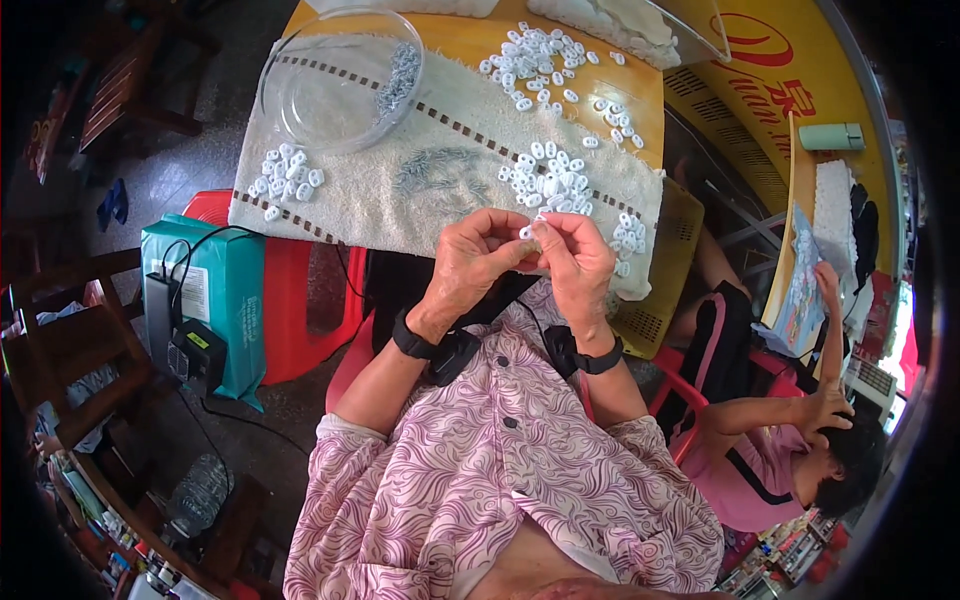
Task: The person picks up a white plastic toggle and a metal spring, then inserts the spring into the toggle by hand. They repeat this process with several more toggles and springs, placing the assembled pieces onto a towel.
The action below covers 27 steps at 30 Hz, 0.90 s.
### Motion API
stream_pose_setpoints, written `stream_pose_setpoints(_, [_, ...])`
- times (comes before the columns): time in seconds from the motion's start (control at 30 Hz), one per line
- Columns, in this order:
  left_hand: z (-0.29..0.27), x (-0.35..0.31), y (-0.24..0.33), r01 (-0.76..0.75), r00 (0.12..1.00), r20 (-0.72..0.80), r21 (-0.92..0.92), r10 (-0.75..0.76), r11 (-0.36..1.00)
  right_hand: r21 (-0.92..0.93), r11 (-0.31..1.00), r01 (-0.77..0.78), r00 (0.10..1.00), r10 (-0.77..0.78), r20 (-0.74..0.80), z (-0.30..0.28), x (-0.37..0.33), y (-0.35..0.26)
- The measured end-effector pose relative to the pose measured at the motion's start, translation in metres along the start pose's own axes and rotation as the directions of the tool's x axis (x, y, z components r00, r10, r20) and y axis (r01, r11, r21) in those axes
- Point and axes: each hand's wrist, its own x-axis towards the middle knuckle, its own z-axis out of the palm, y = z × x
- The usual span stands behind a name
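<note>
Both bare hands meet over the near edge of the cream towel, right of its middle, and a small white oval piece (527, 232) with a dark opening sits between their fingertips. The left hand (478, 258) is nearly closed, its thumb and index finger pinched at the piece and its other fingers curled in. The right hand (575, 258) is bent the same way, its thumb and index finger closed at the piece from the other side; whether the 2 hands also have a finer part between them is hidden. The cream towel (350, 190), with 2 rows of dark brown squares, bears a heap of white oval pieces (550, 182) on its right half, just beyond the fingers, and a smaller cluster (287, 176) on its near left part. Thin grey metal bits (437, 172) lie loose near the towel's middle. On the towel's far left part stands a clear round tray (320, 118), with more grey bits (400, 80) gathered along its right side. Beyond the towel, on the bare wooden tabletop (470, 40), a larger spread of white pieces (540, 60) lies. Left of the towel, below its level, is a turquoise package (225, 310).
</note>
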Motion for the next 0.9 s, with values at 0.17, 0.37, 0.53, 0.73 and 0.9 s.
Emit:
stream_pose_setpoints(0.17, [-0.008, -0.001, -0.005, 0.056, 0.998, -0.024, 0.021, -0.055, 0.998, -0.098, 0.992, 0.079, 0.996, -0.083, -0.042, 0.003, 0.007, 0.003])
stream_pose_setpoints(0.37, [-0.015, -0.002, -0.003, 0.110, 0.993, -0.028, -0.181, -0.117, 0.977, -0.240, 0.957, 0.164, 0.985, -0.172, -0.011, -0.001, 0.018, 0.025])
stream_pose_setpoints(0.53, [-0.019, -0.006, -0.005, 0.118, 0.993, 0.008, -0.307, -0.122, 0.944, -0.289, 0.942, 0.172, 0.984, -0.178, 0.005, -0.002, 0.019, 0.034])
stream_pose_setpoints(0.73, [-0.020, -0.009, -0.005, 0.123, 0.992, 0.024, -0.324, -0.122, 0.938, -0.325, 0.928, 0.183, 0.982, -0.189, 0.015, -0.002, 0.018, 0.033])
stream_pose_setpoints(0.9, [-0.026, -0.011, -0.006, 0.090, 0.996, 0.029, -0.450, -0.086, 0.889, -0.335, 0.916, 0.220, 0.972, -0.236, -0.008, -0.001, 0.017, 0.029])
